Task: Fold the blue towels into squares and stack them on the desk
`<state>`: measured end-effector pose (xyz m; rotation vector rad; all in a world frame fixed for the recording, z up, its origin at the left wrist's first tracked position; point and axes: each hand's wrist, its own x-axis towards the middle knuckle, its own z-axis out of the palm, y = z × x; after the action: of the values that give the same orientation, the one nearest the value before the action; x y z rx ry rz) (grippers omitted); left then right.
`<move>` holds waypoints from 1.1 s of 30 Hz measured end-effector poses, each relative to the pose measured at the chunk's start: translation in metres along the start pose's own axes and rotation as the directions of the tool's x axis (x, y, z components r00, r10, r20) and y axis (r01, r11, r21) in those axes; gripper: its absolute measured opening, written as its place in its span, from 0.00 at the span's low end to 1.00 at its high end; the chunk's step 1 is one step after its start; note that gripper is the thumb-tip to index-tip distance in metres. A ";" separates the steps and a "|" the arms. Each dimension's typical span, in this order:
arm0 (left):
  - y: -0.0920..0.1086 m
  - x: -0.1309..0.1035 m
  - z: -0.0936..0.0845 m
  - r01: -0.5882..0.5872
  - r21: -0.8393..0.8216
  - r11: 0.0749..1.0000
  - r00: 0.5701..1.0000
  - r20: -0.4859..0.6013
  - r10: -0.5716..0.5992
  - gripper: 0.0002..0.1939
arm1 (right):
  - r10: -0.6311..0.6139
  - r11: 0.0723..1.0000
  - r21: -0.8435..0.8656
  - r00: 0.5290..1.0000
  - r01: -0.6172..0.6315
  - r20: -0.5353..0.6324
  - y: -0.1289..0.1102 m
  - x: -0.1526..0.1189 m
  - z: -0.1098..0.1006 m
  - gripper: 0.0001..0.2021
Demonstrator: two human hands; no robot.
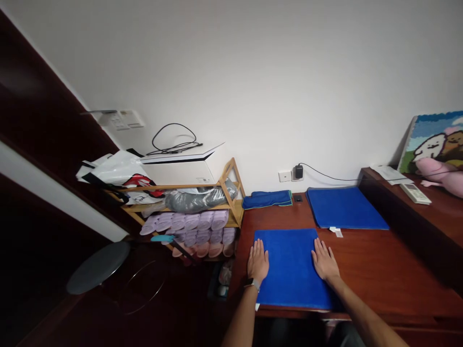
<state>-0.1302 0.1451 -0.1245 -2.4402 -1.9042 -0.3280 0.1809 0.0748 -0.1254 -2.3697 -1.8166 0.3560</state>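
A blue cloth [291, 272] lies spread flat on the reddish-brown wooden table [383, 270], close to its front edge. On the cloth's left edge rests my left hand [258, 261], palm down with fingers stretched out and a watch on the wrist. My right hand [325, 259] lies flat on the right edge, its fingers spread. Neither hand holds anything. Behind and to the right is a second blue cloth [345, 207], laid flat, with white tags at its front edge. A folded blue cloth with green edging [266, 198] sits against the wall.
At left stands a wooden rack [235, 212] with slippers [191, 221] and a white box [181, 171]. A round stool [99, 267] is at lower left. The raised ledge at right bears a remote [415, 193] and a pink plush [443, 176]. A black charger [298, 171] is plugged into the wall.
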 end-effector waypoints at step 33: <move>0.116 0.066 0.020 -0.306 -0.157 0.939 0.946 0.066 0.319 0.30 | -0.004 1.000 -0.029 1.000 0.003 -0.021 -0.010 0.044 -0.016 0.33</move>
<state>-0.0005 0.1816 -0.1193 -2.8432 -1.5298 -0.3589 0.1868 0.1208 -0.1125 -2.3793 -1.8289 0.3047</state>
